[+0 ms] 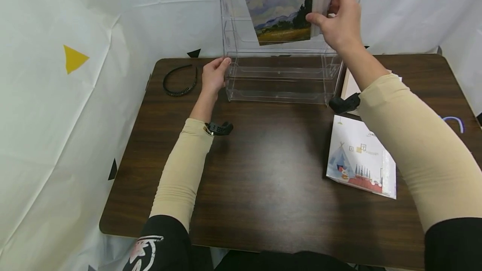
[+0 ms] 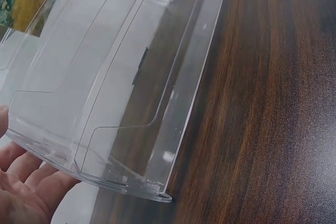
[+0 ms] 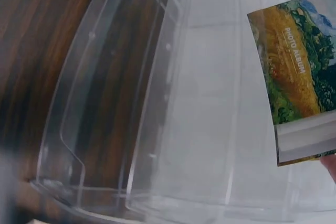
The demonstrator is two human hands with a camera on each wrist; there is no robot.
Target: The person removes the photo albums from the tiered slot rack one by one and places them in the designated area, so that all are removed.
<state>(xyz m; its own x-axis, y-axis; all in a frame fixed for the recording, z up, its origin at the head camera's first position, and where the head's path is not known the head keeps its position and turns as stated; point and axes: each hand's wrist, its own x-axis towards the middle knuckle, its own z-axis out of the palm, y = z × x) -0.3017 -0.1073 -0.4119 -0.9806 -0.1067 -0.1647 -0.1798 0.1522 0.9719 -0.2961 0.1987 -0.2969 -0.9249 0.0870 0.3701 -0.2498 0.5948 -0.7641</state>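
My right hand [image 1: 340, 20] grips a thick photo album [image 1: 282, 9] by its page-edge side, thumb on the front. Its cover shows a painted landscape, and the words "PHOTO ALBUM" can be read in the right wrist view. The album is tilted, in front of the upper part of a clear plastic tiered rack [image 1: 278, 95] at the back of the table. On the rack's left side, low down, my left hand [image 1: 214, 74] holds the edge. The left wrist view shows the fingers [image 2: 23, 166] behind that side panel.
A white book [image 1: 359, 158] with a tent picture lies right of centre on the brown table [image 1: 263, 170]. Behind it, another book [image 1: 350, 87] is partly hidden by my right arm. A black headband [image 1: 180, 92] lies left of the rack; a bluish curved band [image 1: 453, 119] is far right.
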